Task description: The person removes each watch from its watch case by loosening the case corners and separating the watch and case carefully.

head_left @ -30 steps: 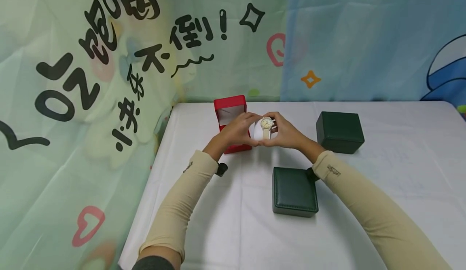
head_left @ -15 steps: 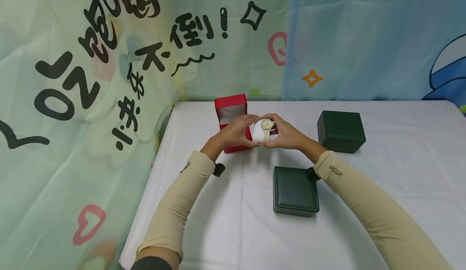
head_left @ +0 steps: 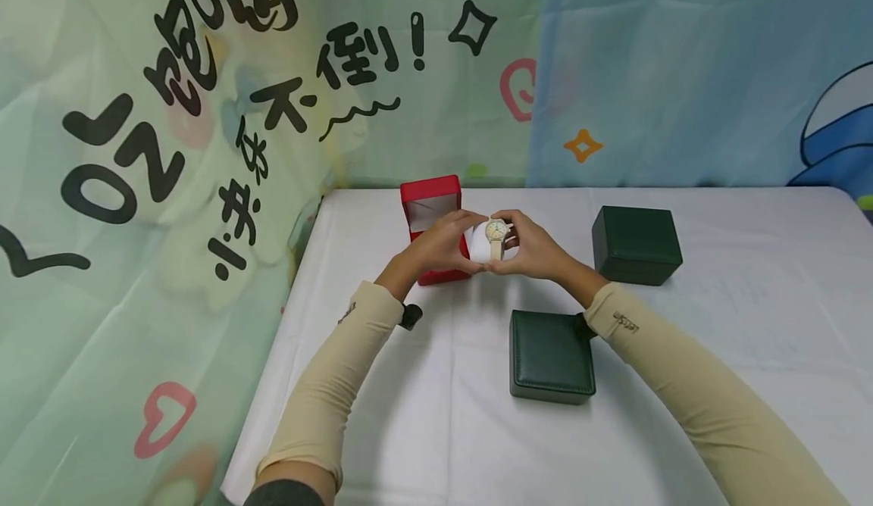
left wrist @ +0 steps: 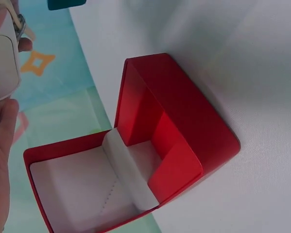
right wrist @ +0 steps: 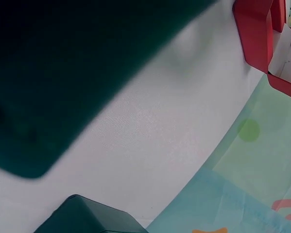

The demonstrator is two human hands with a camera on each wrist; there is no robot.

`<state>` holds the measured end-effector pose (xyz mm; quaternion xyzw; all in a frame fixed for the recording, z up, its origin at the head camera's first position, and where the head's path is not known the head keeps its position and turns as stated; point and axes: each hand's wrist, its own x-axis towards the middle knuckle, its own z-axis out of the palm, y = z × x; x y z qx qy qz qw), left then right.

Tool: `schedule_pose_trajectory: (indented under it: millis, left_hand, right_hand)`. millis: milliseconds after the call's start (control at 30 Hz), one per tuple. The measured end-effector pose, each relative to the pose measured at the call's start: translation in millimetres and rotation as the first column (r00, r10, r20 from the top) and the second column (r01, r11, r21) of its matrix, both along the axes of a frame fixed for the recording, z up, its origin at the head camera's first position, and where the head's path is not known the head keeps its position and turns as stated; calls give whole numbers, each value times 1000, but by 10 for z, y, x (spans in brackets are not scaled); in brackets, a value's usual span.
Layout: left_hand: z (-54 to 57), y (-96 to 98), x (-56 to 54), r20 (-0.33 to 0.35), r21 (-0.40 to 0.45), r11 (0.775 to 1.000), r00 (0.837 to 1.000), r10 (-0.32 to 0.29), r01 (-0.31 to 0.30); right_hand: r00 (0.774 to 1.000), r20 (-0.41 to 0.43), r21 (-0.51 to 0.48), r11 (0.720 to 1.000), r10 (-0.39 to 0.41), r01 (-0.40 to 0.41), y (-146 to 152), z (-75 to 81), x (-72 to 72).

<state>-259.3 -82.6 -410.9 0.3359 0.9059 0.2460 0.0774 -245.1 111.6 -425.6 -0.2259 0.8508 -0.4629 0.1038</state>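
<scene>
A wristwatch point(head_left: 496, 231) with a cream strap and pale dial is wrapped on a white watch cushion point(head_left: 480, 244). Both hands hold it up above the table. My left hand point(head_left: 442, 246) grips the cushion's left side between thumb and fingers. From the other side my right hand point(head_left: 535, 250) holds the watch and cushion, its thumb close to the left thumb. The left wrist view shows the cushion's flat white end point(left wrist: 3, 65) and part of the left hand point(left wrist: 0, 165). Behind the left hand stands an open red watch box point(left wrist: 184, 104), its inside bare. No right fingers show in the right wrist view.
A closed dark green box point(head_left: 552, 356) lies near the right forearm, and fills much of the right wrist view. Another green box point(head_left: 637, 245) stands farther right. A white cloth point(head_left: 750, 309) covers the table; a printed curtain point(head_left: 436, 135) hangs behind it.
</scene>
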Motion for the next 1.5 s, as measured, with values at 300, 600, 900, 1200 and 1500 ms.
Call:
schedule_pose_trajectory:
  millis: [300,600,900,1200,1500]
  left_hand:
    - [-52,-75,7,12,68,997,999,-41,40]
    - [-68,-135,-32,14,100,993,998,-69,68]
    - [-61,-175,-43,60,120,991,996,-69,61]
    - [-44,-235,-33,82,101,995,996,-29,20]
    - [-38,-238,-12,82,72,997,997,-10,4]
  right_hand:
    - [996,39,-12,997,82,-81,-2,-2,2]
    - [989,76,-30,992,127,-125,-4,21,-16]
    - [977,140,-77,986,160,-151,9,57,-9]
    - [976,177,-79,990,127,-115,63,77,-22]
    - [975,204,-82,994,88,-73,80,34,-36]
